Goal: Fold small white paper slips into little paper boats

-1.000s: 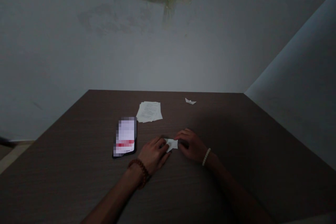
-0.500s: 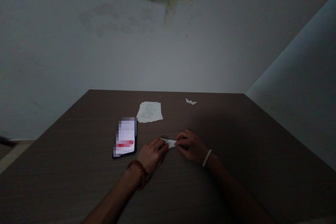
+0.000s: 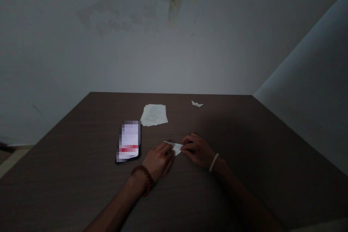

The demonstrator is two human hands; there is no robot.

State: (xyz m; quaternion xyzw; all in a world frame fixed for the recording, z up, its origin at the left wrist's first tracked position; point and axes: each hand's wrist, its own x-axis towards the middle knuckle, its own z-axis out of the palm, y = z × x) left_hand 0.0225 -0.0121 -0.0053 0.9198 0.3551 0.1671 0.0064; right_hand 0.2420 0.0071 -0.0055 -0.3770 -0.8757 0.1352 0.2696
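Observation:
A small folded piece of white paper (image 3: 177,148) lies on the brown table between my hands, partly covered by fingers. My left hand (image 3: 158,159), with a dark beaded bracelet at the wrist, presses its fingers on the paper's left part. The paper's right end is pinched between the thumb and fingers of my right hand (image 3: 198,150), which wears a pale beaded bracelet. How the folds run beneath my fingers is hidden.
A stack of printed paper sheets (image 3: 153,115) lies beyond my left hand. Left of that hand is a phone (image 3: 128,141) with its screen lit. A folded paper boat (image 3: 197,104) sits near the table's (image 3: 114,101) far edge, before a grey wall (image 3: 174,61).
More of the folded paper's lower side shows between my hands, now as a pointed shape. Both hands stay nearly in place, and the whole view has shifted slightly.

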